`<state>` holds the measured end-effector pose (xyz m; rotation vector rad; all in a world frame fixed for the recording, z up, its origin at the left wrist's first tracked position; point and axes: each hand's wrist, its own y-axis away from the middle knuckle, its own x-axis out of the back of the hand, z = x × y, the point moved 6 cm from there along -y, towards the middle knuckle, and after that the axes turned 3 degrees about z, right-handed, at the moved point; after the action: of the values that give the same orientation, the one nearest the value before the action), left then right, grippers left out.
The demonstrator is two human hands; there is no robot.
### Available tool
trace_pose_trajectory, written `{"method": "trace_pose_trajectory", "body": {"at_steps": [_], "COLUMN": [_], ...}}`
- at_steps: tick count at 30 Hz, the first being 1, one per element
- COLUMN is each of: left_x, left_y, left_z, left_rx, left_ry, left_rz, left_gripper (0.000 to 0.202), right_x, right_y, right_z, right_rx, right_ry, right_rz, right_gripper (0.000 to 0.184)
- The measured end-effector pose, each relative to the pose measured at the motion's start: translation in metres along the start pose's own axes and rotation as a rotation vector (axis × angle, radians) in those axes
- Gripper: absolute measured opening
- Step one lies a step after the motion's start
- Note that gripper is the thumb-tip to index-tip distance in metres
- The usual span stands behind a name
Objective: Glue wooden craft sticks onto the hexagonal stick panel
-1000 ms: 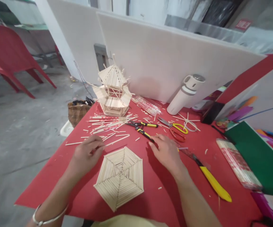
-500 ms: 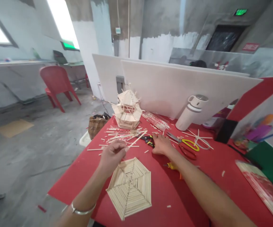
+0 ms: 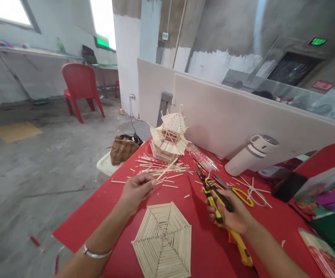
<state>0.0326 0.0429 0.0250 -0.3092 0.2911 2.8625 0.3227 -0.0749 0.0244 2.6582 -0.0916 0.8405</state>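
Over the table (image 3: pixel 97 227), left fingers (image 3: pixel 150 184) pinch a stick (image 3: pixel 166 170), right fingers (image 3: pixel 227 218) clasp cutters (image 3: pixel 213 189) (plaid bag (image 3: pixel 122 150) gapes, contents dark).

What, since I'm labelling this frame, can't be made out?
Head view:
- hexagon stick panel: near side cut off by the bottom edge.
- stick: held end hidden inside left hand.
- cutters: handles partly hidden in right hand.
- yellow knife: front end hidden under that hand.

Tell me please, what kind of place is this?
Probably a craft workbench in a bare concrete hall: stick pagoda model, hexagonal stick panel, cutters in the right hand, a thin stick in the left hand.
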Motion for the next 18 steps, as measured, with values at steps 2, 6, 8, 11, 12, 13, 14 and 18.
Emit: {"method": "trace_pose_trajectory", "body": {"at_steps": [2,6,8,11,12,13,14,18], "left_x": [0.001,-0.008,-0.014,-0.021,-0.021,-0.022,-0.023,-0.025], "left_y": [-0.003,-0.005,-0.003,0.001,0.002,0.004,0.006,0.016], "left_z": [-0.004,-0.009,-0.006,0.001,0.003,0.006,0.008,0.019], "left_rx": [0.020,0.048,0.033,0.002,-0.005,-0.010,-0.018,-0.091], "left_ry": [0.027,0.014,-0.007,-0.040,-0.045,-0.048,-0.052,-0.084], "left_rz": [-0.002,-0.032,-0.038,-0.040,-0.037,-0.035,-0.034,-0.047], "left_gripper": [0.033,0.032,0.032,0.033,0.033,0.033,0.033,0.029], "right_x": [-0.021,-0.074,-0.096,-0.112,-0.113,-0.113,-0.111,-0.102], "right_y": [0.026,0.061,0.069,0.073,0.074,0.075,0.075,0.073], "right_z": [-0.002,-0.026,-0.044,-0.062,-0.063,-0.062,-0.059,-0.048], "right_rx": [-0.037,-0.050,-0.025,0.022,0.034,0.041,0.041,0.082], "right_ry": [-0.551,-1.092,-1.199,-1.212,-1.162,-1.081,-0.971,-0.473], "right_rz": [-0.046,-0.023,-0.059,-0.177,-0.202,-0.208,-0.197,-0.027], "right_gripper": [0.081,0.096,0.102,0.100,0.090,0.074,0.057,0.043]}}
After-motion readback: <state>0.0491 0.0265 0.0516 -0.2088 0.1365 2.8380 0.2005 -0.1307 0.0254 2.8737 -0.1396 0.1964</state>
